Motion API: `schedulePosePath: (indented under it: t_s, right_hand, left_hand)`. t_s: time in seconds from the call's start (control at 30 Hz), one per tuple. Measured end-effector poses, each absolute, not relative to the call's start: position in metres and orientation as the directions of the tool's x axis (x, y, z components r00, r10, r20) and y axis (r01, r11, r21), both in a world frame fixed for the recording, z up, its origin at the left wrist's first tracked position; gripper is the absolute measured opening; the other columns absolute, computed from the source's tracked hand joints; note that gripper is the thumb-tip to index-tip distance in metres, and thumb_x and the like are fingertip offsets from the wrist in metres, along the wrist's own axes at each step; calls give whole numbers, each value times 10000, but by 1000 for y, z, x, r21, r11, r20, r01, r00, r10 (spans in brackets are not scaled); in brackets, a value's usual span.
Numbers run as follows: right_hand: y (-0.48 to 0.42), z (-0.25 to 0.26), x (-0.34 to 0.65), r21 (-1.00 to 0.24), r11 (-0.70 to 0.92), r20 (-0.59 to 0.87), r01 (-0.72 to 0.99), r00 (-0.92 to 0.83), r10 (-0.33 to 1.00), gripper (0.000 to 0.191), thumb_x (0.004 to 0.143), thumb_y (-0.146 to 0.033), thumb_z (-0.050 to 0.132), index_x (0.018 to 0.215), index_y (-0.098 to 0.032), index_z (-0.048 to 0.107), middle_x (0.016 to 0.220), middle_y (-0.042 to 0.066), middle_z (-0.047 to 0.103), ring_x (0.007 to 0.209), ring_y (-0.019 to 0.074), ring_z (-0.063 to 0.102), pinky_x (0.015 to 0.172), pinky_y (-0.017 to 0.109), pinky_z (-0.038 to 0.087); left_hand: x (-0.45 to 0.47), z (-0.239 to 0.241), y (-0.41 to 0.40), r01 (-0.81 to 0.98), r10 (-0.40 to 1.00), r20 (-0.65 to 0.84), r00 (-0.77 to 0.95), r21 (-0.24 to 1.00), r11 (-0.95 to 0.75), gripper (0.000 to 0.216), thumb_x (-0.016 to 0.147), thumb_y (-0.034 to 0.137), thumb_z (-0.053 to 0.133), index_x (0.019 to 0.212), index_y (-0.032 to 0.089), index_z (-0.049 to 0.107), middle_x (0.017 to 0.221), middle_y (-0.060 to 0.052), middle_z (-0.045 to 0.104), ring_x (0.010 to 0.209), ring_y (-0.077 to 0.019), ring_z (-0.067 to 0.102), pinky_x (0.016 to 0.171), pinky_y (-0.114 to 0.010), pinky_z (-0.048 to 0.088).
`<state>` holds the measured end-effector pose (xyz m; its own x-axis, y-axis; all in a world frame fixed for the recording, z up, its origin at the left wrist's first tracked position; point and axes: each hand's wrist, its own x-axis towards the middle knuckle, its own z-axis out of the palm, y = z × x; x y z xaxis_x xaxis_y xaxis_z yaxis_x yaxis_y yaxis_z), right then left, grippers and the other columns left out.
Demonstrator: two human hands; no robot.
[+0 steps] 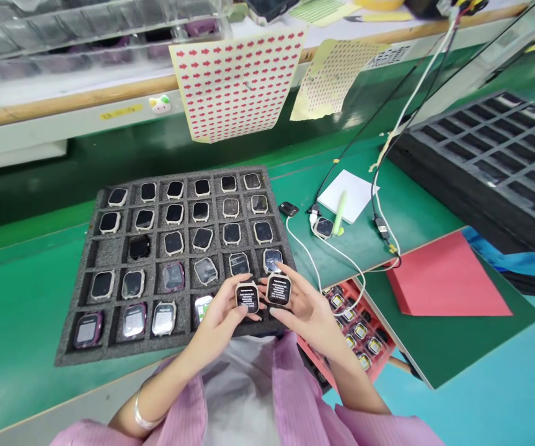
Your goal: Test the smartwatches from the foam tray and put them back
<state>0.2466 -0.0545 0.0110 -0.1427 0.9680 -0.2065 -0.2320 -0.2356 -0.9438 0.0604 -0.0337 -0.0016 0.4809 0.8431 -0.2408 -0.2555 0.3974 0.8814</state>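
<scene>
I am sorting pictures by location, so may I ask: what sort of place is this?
Probably an electronics factory or repair workshop. On the bench, a tray holds rows of watches; a sheet of red arrows hangs behind it, and cables lie to the right.

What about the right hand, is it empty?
No, the right hand holds a watch with white text on its dark screen.

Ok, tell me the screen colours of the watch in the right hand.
Black with white text on that watch, shown in the head view.
</scene>
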Motion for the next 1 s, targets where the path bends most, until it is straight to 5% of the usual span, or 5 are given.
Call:
schedulePosePath:
  t_s: [0.1, 0.23, 0.4, 0.53, 1.0]
  right_hand:
    - [-57, 11, 256, -960, -246, -214, -136, -217, 953, 687, 848, -211, 647, 1439, -245, 299, 1258, 104, 583, 1117, 248, 595, 1012, 442, 446]
    - [-57, 14, 266, -970, -84, -145, 230, -265, 953, 537, 845, -183, 623, 1339, -263, 430, 1159, 75, 621, 1016, 247, 633, 910, 419, 518]
    - [-51, 22, 275, -754, 239, 3, 612, -361, 933, 457, 804, -233, 681, 1240, -258, 547, 1218, 101, 542, 1138, 304, 512, 956, 469, 451]
    - [-47, 24, 283, -689, 294, 24, 663, -385, 923, 561, 837, -371, 662, 1352, -288, 455, 1310, 109, 481, 1197, 321, 462, 981, 485, 418]
    - [-1, 9, 275, -530, 344, 133, 775, -325, 936, 297, 968, -289, 417, 1230, -218, 539, 1163, 113, 576, 1068, 291, 534, 946, 472, 425]
  left_hand:
    - [59, 2, -34, -255, 840, -236, 488, 882, 395, 423, 884, 268, 558, 1284, 217, 433, 1187, -97, 590, 1009, -220, 615, 819, -321, 551]
    - [58, 7, -33, -268, 842, -230, 488, 879, 395, 411, 881, 265, 577, 1264, 214, 437, 1132, -92, 609, 994, -218, 627, 799, -308, 558]
    - [58, 11, -32, -278, 838, -253, 483, 863, 421, 381, 874, 261, 601, 1224, 206, 462, 1071, -82, 628, 944, -201, 643, 753, -286, 572]
    - [59, 13, -31, -275, 844, -264, 467, 864, 422, 359, 859, 278, 623, 1184, 188, 499, 1015, -76, 634, 888, -189, 643, 708, -282, 582]
    - [61, 12, -32, -262, 843, -272, 464, 867, 424, 453, 791, 290, 700, 1182, 182, 497, 976, -79, 648, 833, -192, 664, 671, -269, 568]
